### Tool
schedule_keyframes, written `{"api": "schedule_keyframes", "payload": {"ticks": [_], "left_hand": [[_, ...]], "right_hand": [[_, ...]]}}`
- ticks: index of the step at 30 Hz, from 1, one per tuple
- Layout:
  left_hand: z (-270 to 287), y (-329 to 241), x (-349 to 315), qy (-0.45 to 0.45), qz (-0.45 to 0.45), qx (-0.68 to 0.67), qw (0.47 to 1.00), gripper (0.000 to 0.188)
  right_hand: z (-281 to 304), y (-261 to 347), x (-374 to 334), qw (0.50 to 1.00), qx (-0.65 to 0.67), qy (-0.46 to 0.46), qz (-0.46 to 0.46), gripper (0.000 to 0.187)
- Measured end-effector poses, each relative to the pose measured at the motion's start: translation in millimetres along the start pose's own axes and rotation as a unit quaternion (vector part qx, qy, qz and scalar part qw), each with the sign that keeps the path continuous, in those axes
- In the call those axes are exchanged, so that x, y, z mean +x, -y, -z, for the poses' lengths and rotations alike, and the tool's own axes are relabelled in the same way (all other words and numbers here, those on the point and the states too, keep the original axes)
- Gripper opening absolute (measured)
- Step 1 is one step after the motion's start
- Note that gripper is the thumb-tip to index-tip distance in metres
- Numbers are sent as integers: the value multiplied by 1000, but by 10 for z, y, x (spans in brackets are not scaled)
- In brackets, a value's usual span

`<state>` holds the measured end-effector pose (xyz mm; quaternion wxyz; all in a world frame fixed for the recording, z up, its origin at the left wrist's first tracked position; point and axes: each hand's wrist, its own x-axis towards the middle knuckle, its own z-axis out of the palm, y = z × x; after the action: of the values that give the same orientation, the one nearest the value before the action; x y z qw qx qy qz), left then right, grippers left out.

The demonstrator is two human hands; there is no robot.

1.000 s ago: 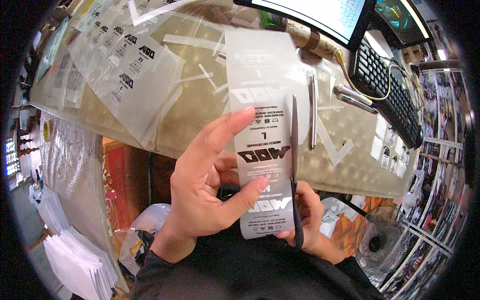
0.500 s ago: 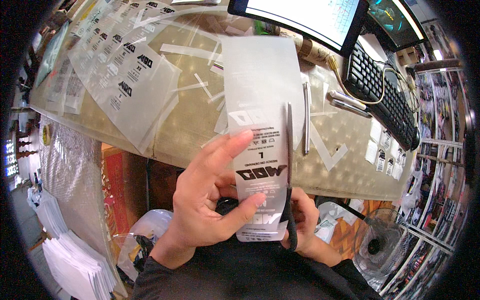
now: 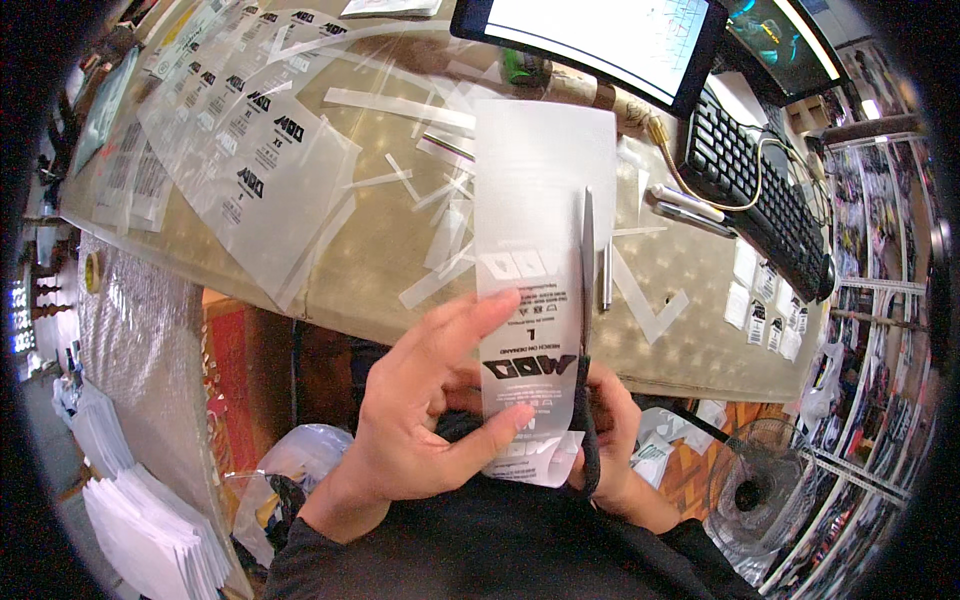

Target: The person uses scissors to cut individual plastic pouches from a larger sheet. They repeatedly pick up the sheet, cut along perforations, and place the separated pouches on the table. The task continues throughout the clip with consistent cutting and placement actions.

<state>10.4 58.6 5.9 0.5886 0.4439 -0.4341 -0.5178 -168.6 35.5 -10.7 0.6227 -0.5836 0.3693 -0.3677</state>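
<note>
The left hand [image 3: 415, 425] is grasping the translucent film strip [image 3: 545, 210] from its left edge, its thumb lying over the strip's lower part and its index fingertip pressing at the edge higher up, other fingers curling partly out of sight behind; the strip is standing out between the two hands, its blank end reaching well past the fingertips over the table [image 3: 375, 295], its printed end bending just below the thumb; over on the other side, the right hand [image 3: 615, 430] is clasping the black handles of the scissors [image 3: 588, 270], its fingers partly hidden behind them; the long silver blade is running along the strip's right edge, pointing away from the body; beyond, pale offcuts [image 3: 400, 103] are littering the tabletop, a large printed sheet [image 3: 290, 220] is lying to the left, and a black keyboard [image 3: 750, 185] is sitting at the upper right.
</note>
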Motion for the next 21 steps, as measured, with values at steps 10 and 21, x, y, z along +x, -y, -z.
{"api": "schedule_keyframes", "payload": {"ticks": [10,21], "left_hand": [[-23,14,-37,1,19,-18,1000,64],[169,16,179,92,-4,132,987,60]], "right_hand": [[36,-13,58,998,-59,4,23,70],[9,-23,108,998,-54,-16,5,61]]}}
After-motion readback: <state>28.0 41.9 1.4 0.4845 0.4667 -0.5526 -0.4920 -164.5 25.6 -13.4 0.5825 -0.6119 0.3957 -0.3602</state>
